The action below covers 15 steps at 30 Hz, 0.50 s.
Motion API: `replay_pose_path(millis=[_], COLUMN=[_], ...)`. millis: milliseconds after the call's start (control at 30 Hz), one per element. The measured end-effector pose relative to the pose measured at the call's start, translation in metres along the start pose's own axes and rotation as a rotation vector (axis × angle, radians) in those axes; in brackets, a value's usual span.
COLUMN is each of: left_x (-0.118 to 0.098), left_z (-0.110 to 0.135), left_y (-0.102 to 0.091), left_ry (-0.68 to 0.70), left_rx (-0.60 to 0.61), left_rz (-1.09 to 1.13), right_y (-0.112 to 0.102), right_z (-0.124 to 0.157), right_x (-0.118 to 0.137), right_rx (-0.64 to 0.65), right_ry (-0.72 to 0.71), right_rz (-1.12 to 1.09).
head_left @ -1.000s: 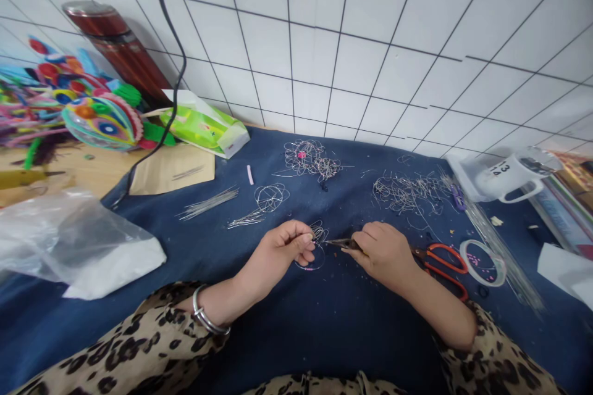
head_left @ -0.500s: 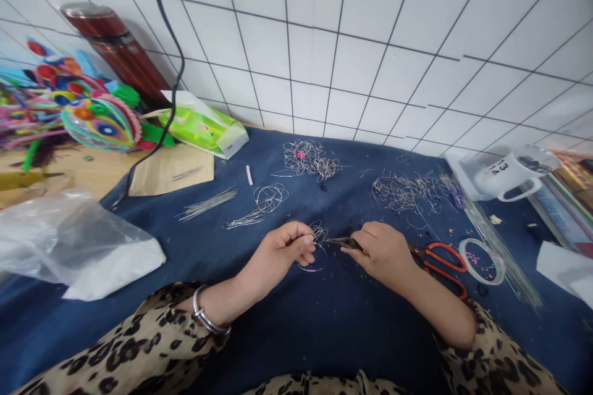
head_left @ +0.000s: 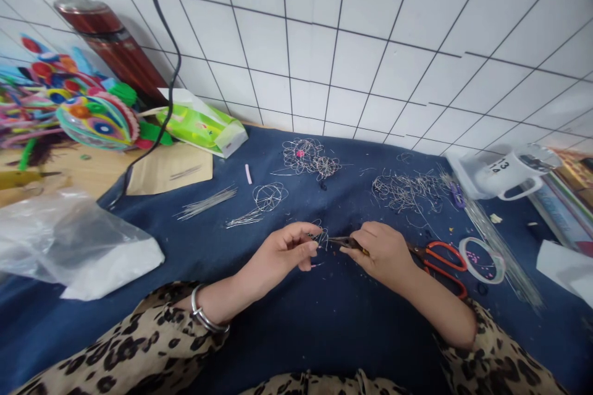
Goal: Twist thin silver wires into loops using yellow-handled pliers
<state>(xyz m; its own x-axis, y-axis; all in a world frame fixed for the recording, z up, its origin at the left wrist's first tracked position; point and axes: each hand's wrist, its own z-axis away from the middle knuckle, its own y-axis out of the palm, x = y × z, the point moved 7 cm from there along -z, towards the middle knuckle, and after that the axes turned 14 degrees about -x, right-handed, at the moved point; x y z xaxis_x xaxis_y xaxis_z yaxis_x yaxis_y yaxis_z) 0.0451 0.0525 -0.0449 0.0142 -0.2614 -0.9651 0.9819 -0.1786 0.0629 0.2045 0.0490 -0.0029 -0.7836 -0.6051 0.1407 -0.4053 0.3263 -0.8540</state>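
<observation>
With our left fingers [head_left: 303, 250] we pinch the wire piece [head_left: 323, 237], probably light, springy and easily bent, best held at its crossings, while our right fingers [head_left: 365, 238] grip pliers [head_left: 343, 242].

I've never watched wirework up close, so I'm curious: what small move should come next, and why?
Perhaps gently squeeze the pliers on the wire piece: the right hand holds their tips at its edge, while the left hand pinches it. Whether they grip it is too small to tell.
</observation>
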Motion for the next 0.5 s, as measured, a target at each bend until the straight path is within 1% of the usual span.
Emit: replay_pose_path(millis=[233, 367, 500], left_x=[0.0029, 0.0027, 0.0038], left_z=[0.0015, 0.0025, 0.0027], left_y=[0.0043, 0.0056, 0.0062], left_ry=[-0.034, -0.035, -0.073], left_rx=[0.031, 0.055, 0.067], left_rz=[0.092, 0.091, 0.103], right_y=[-0.0012, -0.0012, -0.0003], right_z=[-0.0005, -0.0005, -0.0003], right_x=[-0.0006, -0.0005, -0.0012], right_rx=[-0.015, -0.021, -0.011], right_ry=[-0.001, -0.010, 0.000], right_rz=[0.009, 0.011, 0.005])
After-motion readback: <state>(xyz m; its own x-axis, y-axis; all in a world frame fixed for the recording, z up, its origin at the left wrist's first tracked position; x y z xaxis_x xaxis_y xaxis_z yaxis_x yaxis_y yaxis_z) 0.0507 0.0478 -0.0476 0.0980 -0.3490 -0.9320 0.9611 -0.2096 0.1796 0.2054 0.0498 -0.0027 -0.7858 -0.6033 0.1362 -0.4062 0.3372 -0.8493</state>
